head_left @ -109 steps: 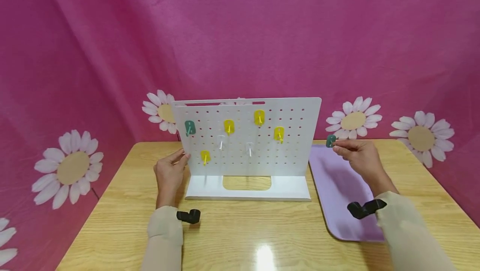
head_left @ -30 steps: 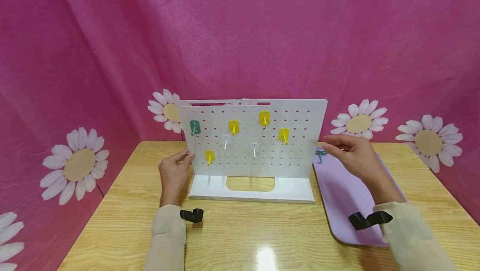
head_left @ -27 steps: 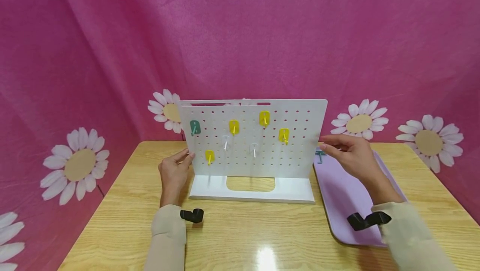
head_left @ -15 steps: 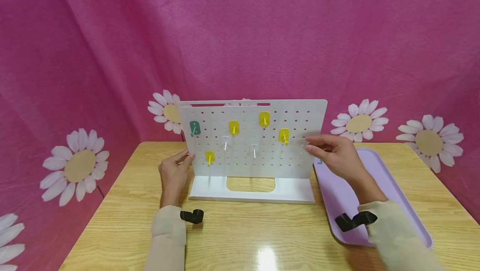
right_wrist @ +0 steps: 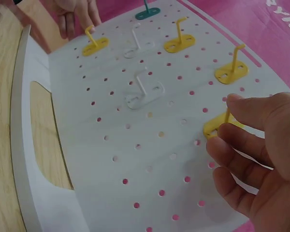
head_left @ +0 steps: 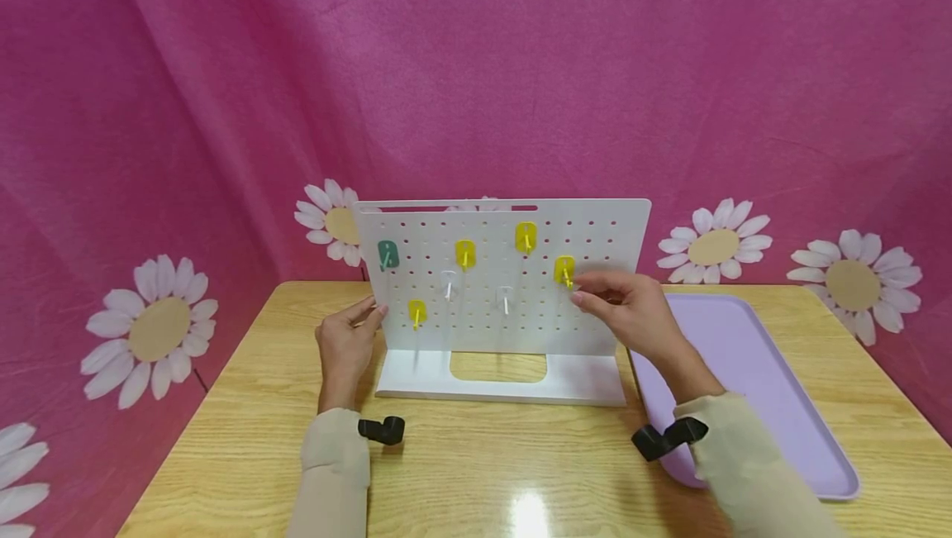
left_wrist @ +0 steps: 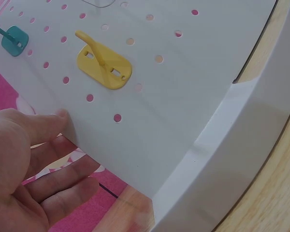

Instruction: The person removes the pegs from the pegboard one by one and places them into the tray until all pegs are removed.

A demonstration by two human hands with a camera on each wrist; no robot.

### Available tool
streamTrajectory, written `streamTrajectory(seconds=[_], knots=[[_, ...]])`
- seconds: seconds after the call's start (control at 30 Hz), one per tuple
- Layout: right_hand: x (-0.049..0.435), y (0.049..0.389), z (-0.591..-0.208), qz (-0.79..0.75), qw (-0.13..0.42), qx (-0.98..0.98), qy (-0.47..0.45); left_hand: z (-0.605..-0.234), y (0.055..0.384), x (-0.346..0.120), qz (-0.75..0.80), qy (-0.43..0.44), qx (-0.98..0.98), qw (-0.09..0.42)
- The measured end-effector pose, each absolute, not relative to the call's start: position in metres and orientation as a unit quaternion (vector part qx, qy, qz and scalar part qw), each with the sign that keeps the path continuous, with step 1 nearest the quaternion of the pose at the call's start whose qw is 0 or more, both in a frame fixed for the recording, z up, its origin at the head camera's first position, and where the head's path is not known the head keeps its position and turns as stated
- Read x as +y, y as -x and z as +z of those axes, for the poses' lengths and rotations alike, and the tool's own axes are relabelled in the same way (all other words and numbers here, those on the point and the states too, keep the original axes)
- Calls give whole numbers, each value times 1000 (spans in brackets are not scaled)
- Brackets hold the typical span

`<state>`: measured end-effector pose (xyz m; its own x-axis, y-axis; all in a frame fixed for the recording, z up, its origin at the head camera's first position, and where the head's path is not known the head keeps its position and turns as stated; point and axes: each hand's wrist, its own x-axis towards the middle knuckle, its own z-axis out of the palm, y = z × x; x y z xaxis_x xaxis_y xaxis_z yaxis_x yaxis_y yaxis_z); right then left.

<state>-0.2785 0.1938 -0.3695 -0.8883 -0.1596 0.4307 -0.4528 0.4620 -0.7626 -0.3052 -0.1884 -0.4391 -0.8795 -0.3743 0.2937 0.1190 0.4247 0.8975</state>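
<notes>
A white pegboard [head_left: 476, 323] stands upright on its base and carries several hooks. My left hand [head_left: 346, 341] holds its left edge, thumb on the front face and fingers behind, as the left wrist view shows. My right hand [head_left: 632, 311] is at the rightmost yellow hook [head_left: 564, 267], thumb and index finger either side of its prong with a gap between the tips. In the right wrist view that yellow hook [right_wrist: 213, 126] is partly covered by the fingers. Also on the board are a green hook [head_left: 387, 254], other yellow hooks [head_left: 525, 236] and clear hooks [head_left: 505, 298].
A purple tray [head_left: 751, 373] lies right of the board, partly beneath the right forearm. Both stand on a wooden table [head_left: 476, 464]. A pink flowered curtain [head_left: 476, 67] hangs behind and at the sides.
My right hand earlier held a green hook, then released it at the tray's far left end, where it is now hidden. The hand moved left to the yellow hook. My left hand stays put.
</notes>
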Motion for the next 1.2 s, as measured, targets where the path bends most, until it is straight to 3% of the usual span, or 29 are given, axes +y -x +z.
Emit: streamTrajectory(seconds=[0.67,1.2], knots=[[180,279,-371,484,201,-840,-140,-438,305,-188,-531,-87,-815,217],[171,277,-358,490,234,-823,-164,-438,306,-189,-531,-92,-816,209]])
